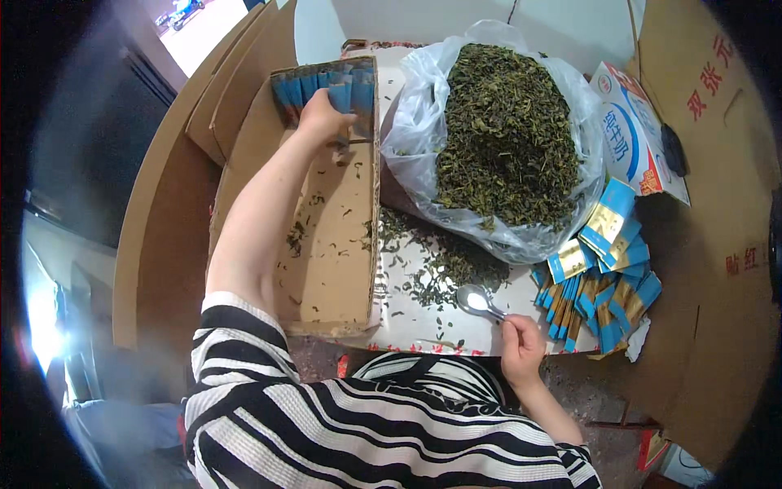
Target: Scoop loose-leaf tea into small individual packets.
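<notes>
My left hand [325,120] reaches into a long open cardboard box [330,244] and grips a blue sachet [340,96] near its far end. Several more blue sachets [293,91] stand in a row against that end wall. Down at the table's front edge, my right hand [523,348] holds a metal spoon [475,299] by its handle. The spoon's bowl is over the white tabletop, beside spilled dried leaves [458,263]. Behind it, a clear plastic bag [421,128] stands open, heaped with dark green dried leaves, probably tea [507,128].
To the right lies a fanned pile of blue and gold sachets [605,293]. A printed milk carton panel [635,134] leans behind them, with a black object [674,150] against it. Tall cardboard walls [708,244] flank the table. Loose leaves [296,235] dot the box floor.
</notes>
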Demonstrator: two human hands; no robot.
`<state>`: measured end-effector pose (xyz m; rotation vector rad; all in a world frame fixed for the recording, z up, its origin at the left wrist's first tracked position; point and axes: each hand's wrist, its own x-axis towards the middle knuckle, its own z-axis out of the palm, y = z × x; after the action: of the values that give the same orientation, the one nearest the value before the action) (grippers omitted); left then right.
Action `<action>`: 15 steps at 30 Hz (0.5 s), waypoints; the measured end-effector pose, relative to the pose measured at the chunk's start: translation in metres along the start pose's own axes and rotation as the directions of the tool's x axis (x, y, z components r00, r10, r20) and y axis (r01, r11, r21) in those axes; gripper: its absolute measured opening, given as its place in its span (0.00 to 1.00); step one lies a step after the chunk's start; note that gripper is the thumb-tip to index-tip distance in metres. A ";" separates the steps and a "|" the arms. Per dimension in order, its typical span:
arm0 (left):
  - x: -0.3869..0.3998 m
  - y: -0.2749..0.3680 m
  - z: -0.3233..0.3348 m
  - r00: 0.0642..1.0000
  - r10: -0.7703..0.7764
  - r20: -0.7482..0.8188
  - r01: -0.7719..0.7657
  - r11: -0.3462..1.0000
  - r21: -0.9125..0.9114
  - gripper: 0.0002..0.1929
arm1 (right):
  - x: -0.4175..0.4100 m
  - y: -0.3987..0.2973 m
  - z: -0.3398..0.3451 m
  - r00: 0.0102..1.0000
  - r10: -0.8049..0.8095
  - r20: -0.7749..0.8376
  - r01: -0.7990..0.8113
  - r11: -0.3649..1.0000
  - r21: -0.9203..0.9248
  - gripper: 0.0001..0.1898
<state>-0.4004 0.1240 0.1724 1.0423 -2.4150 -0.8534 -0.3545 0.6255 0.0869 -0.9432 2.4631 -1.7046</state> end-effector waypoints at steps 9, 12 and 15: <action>0.007 0.007 0.006 0.999 0.025 -0.035 -0.018 0.983 0.184 0.36 | 0.007 -0.010 -0.001 1.000 0.003 0.025 -0.002 1.000 -0.016 0.03; 0.010 0.008 0.008 0.998 0.029 -0.049 -0.017 0.977 0.213 0.34 | 0.007 -0.010 -0.001 1.000 -0.008 0.011 0.008 1.000 -0.012 0.03; 0.013 0.011 0.010 0.993 0.056 -0.100 -0.021 0.945 0.326 0.29 | 0.009 -0.008 0.000 0.998 -0.059 -0.005 0.059 0.998 -0.018 0.02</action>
<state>-0.4196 0.1240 0.1734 1.1189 -2.5262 -0.3794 -0.3586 0.6190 0.0964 -1.0245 2.4824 -1.7077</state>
